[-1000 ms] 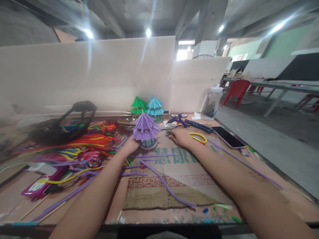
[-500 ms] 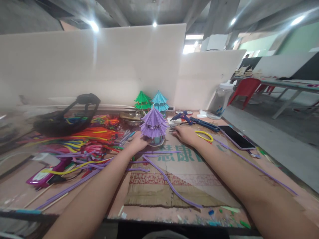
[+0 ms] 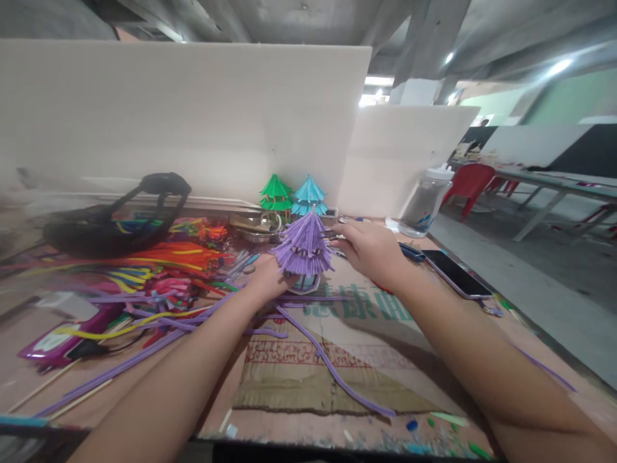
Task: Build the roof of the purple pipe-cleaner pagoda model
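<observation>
A small purple pagoda [image 3: 304,247] with two tiers of pipe-cleaner roof tilts slightly over the cardboard sheet [image 3: 308,386]. My left hand [image 3: 270,276] is closed on its lower left side, the fingertips hidden behind the base. My right hand [image 3: 369,247] is beside the upper roof, thumb and fingers pinched around a thin dark tool, perhaps tweezers, whose tip reaches the roof. Behind stand a green pagoda [image 3: 276,194] and a light blue pagoda [image 3: 309,195]. Loose purple pipe cleaners [image 3: 332,366] lie on the cardboard.
Bundles of colored pipe cleaners [image 3: 187,257], a purple glue gun [image 3: 62,337] and a black basket-like object [image 3: 106,225] lie left. A metal bowl [image 3: 255,225] sits behind my left hand. At right are a phone [image 3: 456,274] and a clear bottle [image 3: 425,202].
The purple pagoda has tilted and shifted slightly right and nearer. My right hand has risen beside its roof, now covering the blue glue gun and the yellow ring. The view has shifted slightly.
</observation>
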`<state>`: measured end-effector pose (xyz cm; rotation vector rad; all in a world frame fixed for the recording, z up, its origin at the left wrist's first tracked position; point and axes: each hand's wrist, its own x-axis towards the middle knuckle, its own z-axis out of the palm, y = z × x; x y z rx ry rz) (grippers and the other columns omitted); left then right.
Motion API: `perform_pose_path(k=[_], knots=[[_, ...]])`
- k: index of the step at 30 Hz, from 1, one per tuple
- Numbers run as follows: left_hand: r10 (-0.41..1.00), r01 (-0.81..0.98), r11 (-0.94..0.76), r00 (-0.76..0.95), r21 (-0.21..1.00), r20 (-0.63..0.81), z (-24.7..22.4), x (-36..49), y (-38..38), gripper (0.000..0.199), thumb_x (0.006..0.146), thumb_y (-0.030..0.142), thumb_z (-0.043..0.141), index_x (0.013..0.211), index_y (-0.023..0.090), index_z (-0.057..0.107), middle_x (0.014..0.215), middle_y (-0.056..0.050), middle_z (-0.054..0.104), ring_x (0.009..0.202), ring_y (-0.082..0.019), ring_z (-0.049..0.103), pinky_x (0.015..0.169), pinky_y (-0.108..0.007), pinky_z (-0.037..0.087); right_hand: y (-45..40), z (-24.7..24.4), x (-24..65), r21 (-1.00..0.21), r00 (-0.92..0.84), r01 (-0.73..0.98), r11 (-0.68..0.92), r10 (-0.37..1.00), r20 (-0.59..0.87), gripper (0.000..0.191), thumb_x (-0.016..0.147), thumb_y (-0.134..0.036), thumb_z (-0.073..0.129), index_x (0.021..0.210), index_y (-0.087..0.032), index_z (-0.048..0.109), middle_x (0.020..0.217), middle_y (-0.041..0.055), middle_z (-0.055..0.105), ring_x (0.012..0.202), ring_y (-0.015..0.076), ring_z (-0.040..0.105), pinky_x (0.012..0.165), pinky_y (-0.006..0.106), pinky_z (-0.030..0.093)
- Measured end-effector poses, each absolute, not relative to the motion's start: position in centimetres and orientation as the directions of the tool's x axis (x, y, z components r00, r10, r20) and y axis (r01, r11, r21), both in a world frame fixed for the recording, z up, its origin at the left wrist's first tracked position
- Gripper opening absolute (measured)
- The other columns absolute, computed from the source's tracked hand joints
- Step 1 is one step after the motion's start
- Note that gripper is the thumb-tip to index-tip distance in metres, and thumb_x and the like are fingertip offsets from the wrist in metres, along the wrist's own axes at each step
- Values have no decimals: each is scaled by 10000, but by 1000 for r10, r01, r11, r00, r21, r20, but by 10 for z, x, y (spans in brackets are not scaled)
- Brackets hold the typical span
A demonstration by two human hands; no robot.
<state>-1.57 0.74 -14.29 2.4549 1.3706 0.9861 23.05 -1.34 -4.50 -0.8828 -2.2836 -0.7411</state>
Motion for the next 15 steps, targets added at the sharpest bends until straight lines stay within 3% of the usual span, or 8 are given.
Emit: perform_pose_path(k=[4,15], knots=[[798,725,-571,382,384,466,-141,-16,4,251,776,289,603,987,173,674,1118,-106,689,1110,-276,601,999,-374,453,-17,-43,229,359,-657,704,612,370,657,303,997,-341,449,999,-142,678,808,85,701,703,186,588,627,303,315],[848,756,-500,329,423,416,-140,-19,7,301,753,296,626,1033,203,685,1135,-76,693,1140,-270,595,1005,-339,453,-10,-43,238,416,-688,695,587,375,621,285,995,-326,454,1009,-161,685,798,78,689,719,184,572,636,309,294]])
